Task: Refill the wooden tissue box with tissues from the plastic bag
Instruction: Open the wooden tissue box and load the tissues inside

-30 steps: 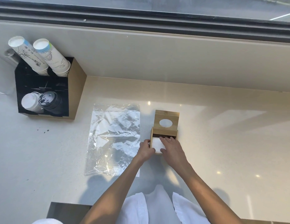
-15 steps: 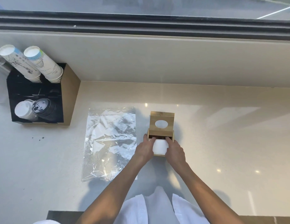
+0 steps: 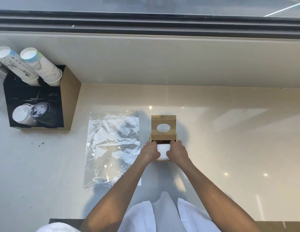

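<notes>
At the far left of the pale counter [image 3: 229,148] stands a black and tan cup holder [image 3: 69,104]. Two stacks of paper cups [image 3: 40,67] lean out of its top, printed with ink-style drawings and a blue band near the rim; no words on them can be read. Lower in the holder sit a white lid [image 3: 22,114] and a black lid [image 3: 41,111], whose markings are too small to read. A few dark specks [image 3: 39,144] lie on the counter just in front of the holder.

To the right of that, the clear plastic bag [image 3: 112,148] lies flat and crumpled on the counter, with no print visible on it.

Just beside the bag is the wooden tissue box [image 3: 163,136], its lid [image 3: 163,124] with the oval hole standing tilted up at the back. A white wad of tissues [image 3: 163,149] sits in the open box. The left hand [image 3: 150,151] grips the left side of the tissues with curled fingers, and the right hand [image 3: 177,151] grips the right side, the two hands close together but not touching. No brand or label shows on the box.

At the bottom edge a white garment [image 3: 162,215] is visible.
</notes>
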Motion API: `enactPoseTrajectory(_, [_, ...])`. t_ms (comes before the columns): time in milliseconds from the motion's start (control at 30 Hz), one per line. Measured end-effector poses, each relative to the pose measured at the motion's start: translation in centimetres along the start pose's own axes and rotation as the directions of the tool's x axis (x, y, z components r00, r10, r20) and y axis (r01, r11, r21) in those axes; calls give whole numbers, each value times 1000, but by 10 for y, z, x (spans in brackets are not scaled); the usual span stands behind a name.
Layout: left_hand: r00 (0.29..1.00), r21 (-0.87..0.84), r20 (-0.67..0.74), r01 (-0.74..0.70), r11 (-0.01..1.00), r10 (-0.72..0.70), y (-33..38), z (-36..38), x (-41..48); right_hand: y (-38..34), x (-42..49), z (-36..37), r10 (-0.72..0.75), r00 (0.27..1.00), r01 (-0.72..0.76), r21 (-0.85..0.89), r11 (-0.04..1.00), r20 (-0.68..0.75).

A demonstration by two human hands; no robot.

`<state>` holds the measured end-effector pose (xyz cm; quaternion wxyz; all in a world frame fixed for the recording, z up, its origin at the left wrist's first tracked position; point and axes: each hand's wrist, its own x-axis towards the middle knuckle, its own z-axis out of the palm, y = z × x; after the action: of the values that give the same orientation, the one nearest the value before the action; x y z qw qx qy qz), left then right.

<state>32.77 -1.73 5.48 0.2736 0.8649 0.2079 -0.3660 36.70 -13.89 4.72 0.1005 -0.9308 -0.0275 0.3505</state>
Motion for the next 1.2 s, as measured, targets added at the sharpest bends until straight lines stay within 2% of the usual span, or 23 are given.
enactPoseTrajectory(400, [1000, -74, 2, -27, 997, 28, -3, -6, -6, 13, 1, 9, -45, 997, 48, 33, 998, -66])
enactPoseTrajectory(533, [994, -26, -43, -104, 994, 102, -10, 2, -10, 32, -5, 8, -165, 985, 170, 90, 981, -58])
enactPoseTrajectory(600, [986, -53, -118, -128, 990, 122, -15, 7, -17, 44, -14, 8, -218, 966, 241, 175, 955, -138])
enactPoseTrajectory(667, [942, -201, -311, -195, 960, 126, -21, 12, -24, 53, -24, 9, -184, 952, 264, 358, 895, -244])
enactPoseTrajectory(733, [911, -363, -405, -238, 901, 77, -25, 17, -26, 57, -24, 7, -90, 983, 165, 562, 810, -160])
enactPoseTrajectory(767, [932, -446, -361, -213, 869, 43, -27, 20, -24, 57, -21, 7, -65, 996, 91, 630, 771, -64])
enactPoseTrajectory(833, [976, -584, -217, -139, 800, 11, -26, 23, -19, 56, -12, 6, -83, 994, 12, 655, 755, 77])
enactPoseTrajectory(867, [981, -594, -193, -141, 792, 30, -24, 24, -16, 55, -8, 5, -104, 990, 20, 642, 766, 94])
enactPoseTrajectory(967, [967, -547, -248, -191, 815, 60, -16, 15, 0, 46, 9, -4, -160, 985, 89, 618, 781, 60])
enactPoseTrajectory(1200, [961, -538, -262, -226, 812, 93, 13, -42, 53, 25, 64, -62, -200, 979, 138, 616, 776, 33])
